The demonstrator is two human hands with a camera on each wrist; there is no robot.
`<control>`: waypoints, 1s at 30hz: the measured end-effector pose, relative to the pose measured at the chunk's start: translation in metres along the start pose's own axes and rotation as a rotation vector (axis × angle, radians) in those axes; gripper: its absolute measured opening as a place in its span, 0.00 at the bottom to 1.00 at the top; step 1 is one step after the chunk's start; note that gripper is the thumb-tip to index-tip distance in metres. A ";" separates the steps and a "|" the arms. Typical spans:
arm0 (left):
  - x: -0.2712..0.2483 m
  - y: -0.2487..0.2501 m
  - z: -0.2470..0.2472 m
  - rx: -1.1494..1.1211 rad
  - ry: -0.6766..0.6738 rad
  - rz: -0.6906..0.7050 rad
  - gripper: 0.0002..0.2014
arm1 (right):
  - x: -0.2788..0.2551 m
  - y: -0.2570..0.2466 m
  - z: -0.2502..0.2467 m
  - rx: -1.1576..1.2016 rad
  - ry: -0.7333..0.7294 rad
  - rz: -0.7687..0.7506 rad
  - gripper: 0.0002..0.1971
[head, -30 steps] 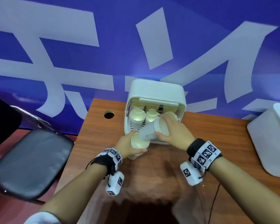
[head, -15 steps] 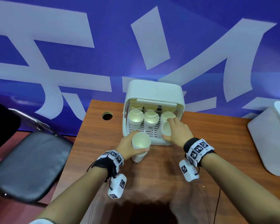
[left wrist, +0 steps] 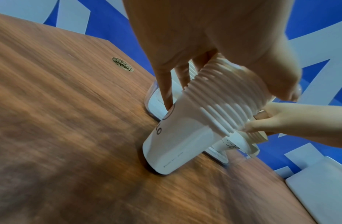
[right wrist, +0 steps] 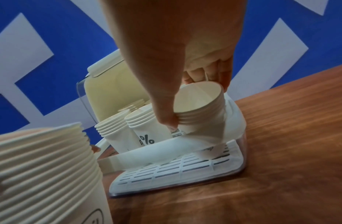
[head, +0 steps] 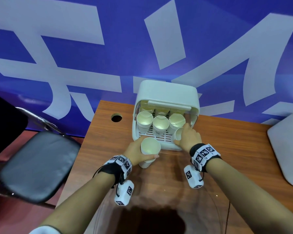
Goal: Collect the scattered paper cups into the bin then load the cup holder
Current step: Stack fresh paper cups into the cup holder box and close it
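The white cup holder [head: 166, 92] stands open at the table's far edge, with several stacks of paper cups [head: 161, 124] on its slotted tray [right wrist: 178, 169]. My left hand [head: 137, 149] grips a tall stack of cups [head: 150, 147] that stands on the table in front of the holder. In the left wrist view its fingers and thumb wrap the stack's ribbed rims [left wrist: 214, 97]. My right hand [head: 184, 135] holds a short stack of cups [head: 178, 133] tilted at the holder's front right corner. The thumb and fingers pinch its rims [right wrist: 200, 106] just above the tray.
A white bin [head: 286, 149] sits at the right edge of the wooden table [head: 226, 157]. A round cable hole [head: 116, 117] lies left of the holder. A black chair [head: 35, 166] stands off the table's left side. A blue banner wall rises behind.
My right hand has carried the short stack from above the left-hand stack into the holder's front right corner and lowered it. The left hand and its stack have barely moved.
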State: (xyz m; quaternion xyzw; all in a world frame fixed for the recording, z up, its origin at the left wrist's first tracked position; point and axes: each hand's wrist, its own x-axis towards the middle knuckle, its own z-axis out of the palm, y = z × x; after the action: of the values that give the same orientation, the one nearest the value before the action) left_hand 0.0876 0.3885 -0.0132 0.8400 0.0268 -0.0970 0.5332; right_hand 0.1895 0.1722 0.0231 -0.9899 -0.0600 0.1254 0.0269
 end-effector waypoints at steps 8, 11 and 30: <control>0.000 -0.002 0.006 -0.006 -0.001 0.027 0.35 | -0.027 -0.022 -0.023 -0.038 0.307 -0.156 0.26; 0.000 -0.003 0.007 0.022 -0.035 0.048 0.39 | -0.042 -0.042 -0.033 0.193 0.034 -0.446 0.26; -0.004 -0.011 0.014 0.160 -0.079 0.048 0.32 | -0.061 -0.066 -0.007 -0.174 -0.221 -0.598 0.38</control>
State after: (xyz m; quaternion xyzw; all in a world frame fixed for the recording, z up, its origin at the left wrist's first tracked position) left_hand 0.0802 0.3812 -0.0284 0.8758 -0.0225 -0.1191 0.4671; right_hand 0.1257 0.2294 0.0497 -0.9074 -0.3611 0.2129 -0.0287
